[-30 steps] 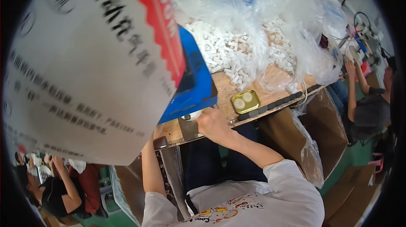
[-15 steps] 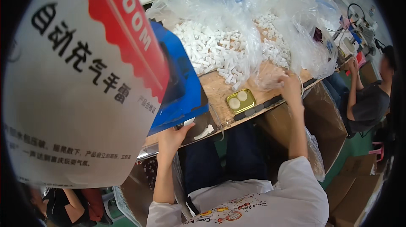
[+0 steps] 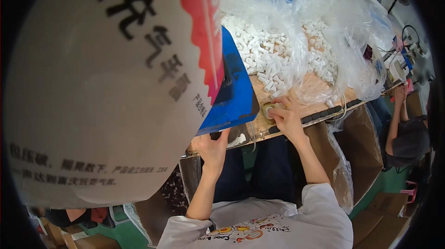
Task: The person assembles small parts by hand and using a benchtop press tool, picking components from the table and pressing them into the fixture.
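At the near edge of the wooden counter (image 3: pixel 320 92), the right hand (image 3: pixel 283 118) curls its fingers around a small yellow-green tin (image 3: pixel 269 108), just below the heap of white plastic pieces (image 3: pixel 269 56); the left hand (image 3: pixel 212 147), fingers loosely spread, rests by the blue tray (image 3: pixel 236 96), farther off.

Wooden workbench under bags of white parts

The workbench (image 3: pixel 320 89) carries clear plastic bags (image 3: pixel 278 31) of small white tubes (image 3: pixel 264 59); beside them lie a blue board (image 3: pixel 234 96) and a small metal tin (image 3: pixel 270 108).
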